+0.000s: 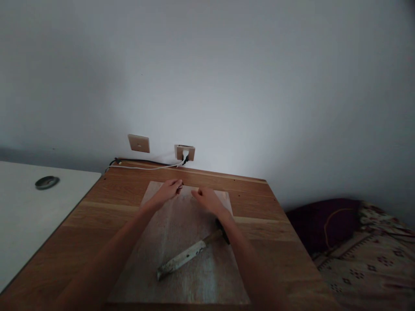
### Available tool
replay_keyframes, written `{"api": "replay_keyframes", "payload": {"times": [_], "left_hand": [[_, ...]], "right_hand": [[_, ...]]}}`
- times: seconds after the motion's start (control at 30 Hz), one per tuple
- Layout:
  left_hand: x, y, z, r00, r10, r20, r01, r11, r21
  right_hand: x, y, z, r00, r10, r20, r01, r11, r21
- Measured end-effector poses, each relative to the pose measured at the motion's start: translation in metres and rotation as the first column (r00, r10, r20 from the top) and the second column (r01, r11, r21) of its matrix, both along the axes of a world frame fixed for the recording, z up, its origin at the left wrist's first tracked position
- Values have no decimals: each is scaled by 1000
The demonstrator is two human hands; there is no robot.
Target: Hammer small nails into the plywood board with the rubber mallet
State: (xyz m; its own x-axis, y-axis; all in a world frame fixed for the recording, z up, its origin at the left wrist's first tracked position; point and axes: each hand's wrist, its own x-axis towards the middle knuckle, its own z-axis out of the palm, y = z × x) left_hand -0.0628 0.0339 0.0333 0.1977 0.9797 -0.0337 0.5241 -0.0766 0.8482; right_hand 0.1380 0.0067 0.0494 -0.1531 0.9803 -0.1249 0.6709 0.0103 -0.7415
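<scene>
One board on wooden table, wall behind

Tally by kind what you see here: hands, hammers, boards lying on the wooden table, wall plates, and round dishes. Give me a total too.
Hands: 2, the left hand and the right hand
Hammer: 1, its head partly hidden by a forearm
Board: 1
Wall plates: 2, the left plate and the right plate
Round dish: 1
Total: 7
</scene>
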Motion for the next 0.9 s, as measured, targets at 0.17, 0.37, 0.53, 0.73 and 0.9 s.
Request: {"api": "replay_keyframes", "payload": {"times": [0.17, 0.37, 0.53, 0.73, 0.9], "left_hand": [[0, -12, 2, 917, -132, -376, 162, 986, 49], [13, -25, 1, 664, -203, -720, 374, 923, 85], [19, -18, -4, 670, -204, -713, 404, 907, 119], [29, -9, 3, 966, -3, -258, 63, 973, 223], [26, -23, 7, 700, 332, 632, -142, 933, -332]], "right_hand": [[-19, -4, -6, 900, 131, 415, -142, 990, -4], [-14, 0, 11, 990, 63, 128, -74, 994, 83], [17, -14, 26, 927, -77, -367, 77, 997, -14], [36, -44, 27, 170, -316, -933, 23, 948, -317], [16, -47, 25, 299, -373, -878, 227, 922, -314]]}}
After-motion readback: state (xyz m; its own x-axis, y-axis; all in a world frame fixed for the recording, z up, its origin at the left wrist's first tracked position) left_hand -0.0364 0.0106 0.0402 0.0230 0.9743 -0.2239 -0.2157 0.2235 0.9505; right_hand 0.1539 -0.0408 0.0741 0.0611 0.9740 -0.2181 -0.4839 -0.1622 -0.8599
